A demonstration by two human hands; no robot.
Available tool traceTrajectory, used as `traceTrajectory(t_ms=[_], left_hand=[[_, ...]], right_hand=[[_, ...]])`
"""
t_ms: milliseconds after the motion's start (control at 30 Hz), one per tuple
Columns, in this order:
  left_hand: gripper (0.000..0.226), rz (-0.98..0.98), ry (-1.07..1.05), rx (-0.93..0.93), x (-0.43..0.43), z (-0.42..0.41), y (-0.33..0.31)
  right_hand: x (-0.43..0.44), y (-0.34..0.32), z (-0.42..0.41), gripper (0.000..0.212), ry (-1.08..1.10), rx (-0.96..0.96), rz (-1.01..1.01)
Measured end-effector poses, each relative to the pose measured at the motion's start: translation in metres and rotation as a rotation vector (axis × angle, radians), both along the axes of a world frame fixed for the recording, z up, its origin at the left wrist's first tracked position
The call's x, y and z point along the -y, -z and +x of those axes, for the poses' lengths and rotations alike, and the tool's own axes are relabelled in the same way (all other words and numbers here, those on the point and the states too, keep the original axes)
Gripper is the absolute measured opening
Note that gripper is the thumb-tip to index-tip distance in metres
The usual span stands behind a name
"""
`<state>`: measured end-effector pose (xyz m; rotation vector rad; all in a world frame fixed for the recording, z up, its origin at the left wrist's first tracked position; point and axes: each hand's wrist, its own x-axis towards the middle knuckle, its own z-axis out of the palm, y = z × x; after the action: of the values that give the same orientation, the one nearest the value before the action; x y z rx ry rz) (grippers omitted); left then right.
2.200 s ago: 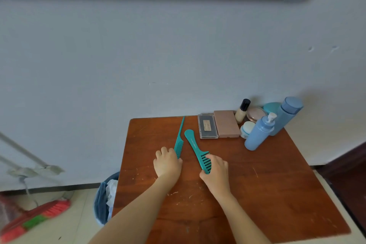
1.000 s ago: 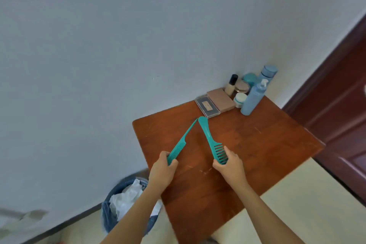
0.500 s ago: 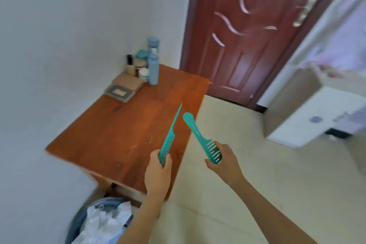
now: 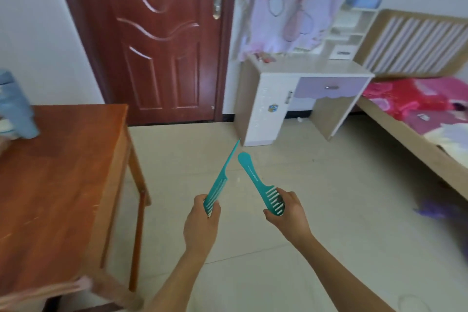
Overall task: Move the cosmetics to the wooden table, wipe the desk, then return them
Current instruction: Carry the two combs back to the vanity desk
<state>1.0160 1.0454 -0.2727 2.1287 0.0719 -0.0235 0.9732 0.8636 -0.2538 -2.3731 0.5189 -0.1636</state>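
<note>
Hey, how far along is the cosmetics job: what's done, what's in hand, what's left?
Done: the wipe cannot be confirmed, though the white desk top looks nearly bare. In hand: the left hand holds a tail comb and the right hand a wide-tooth comb, both over the floor and facing the desk, so this is likely the return leg. Left: a blurred blue bottle on the wooden table is not yet carried over.

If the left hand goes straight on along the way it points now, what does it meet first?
Probably the white desk; the left hand and its tail comb point there across the floor. Depth is unclear.
</note>
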Motion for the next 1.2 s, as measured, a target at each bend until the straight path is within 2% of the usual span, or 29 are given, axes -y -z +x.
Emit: traceTrajectory(t_ms=[233,467,633,800,933,1200], left_hand=[[0.025,-0.019,0.149,-0.003,0.132,-0.051,-0.018],[0.024,0.029,0.204,0.117,0.229,-0.047,-0.057],[0.023,0.070,0.179,0.212,0.276,-0.013,-0.080],[0.023,0.047,0.141,0.258,0.318,0.044,-0.091],[0.023,0.017,0.093,0.277,0.359,0.097,-0.098],[0.022,0.046,0.096,0.230,0.452,0.178,-0.096]], right_hand=[[0.138,-0.014,-0.082,0.056,0.142,0.036,-0.037],[0.245,-0.057,-0.089,0.058,0.193,0.067,-0.159],[0.292,-0.085,-0.062,0.057,0.200,0.109,-0.196],[0.340,-0.109,-0.013,0.051,0.118,0.100,-0.353],[0.384,-0.130,0.039,0.057,0.083,0.074,-0.441],[0.471,-0.131,0.122,0.054,0.102,0.045,-0.393]])
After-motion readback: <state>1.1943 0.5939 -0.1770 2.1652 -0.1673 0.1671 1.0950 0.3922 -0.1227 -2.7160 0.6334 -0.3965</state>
